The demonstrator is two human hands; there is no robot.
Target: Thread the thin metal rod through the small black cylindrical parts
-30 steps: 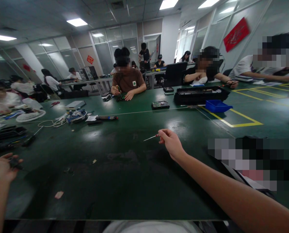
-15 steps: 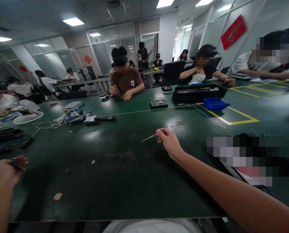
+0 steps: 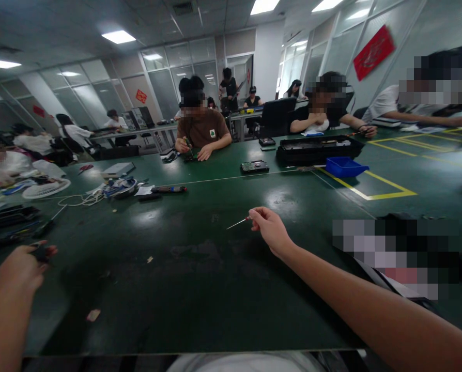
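My right hand [image 3: 267, 227] is closed around the handle end of a thin screwdriver [image 3: 236, 224], held above the green table [image 3: 200, 299]. Its bare metal shaft points to the left, and a bit of red shows at the fingers. At the left side, my left hand [image 3: 24, 268] is closed on a small dark object [image 3: 41, 253]. The object's kind cannot be made out, since the fingers cover part of it. Below and right of my left hand lies a small pale scrap [image 3: 93, 315] on the table.
Across the table a person in a brown shirt [image 3: 203, 126] works on a small part. A hard drive [image 3: 255, 166], a black housing [image 3: 320, 149] and a blue tray [image 3: 346, 166] stand toward the back. Cables [image 3: 118, 187] and an electric screwdriver [image 3: 169, 189] lie left of centre.
My left hand has moved right and slightly up with the dark object in it. My right hand and the screwdriver have barely moved.
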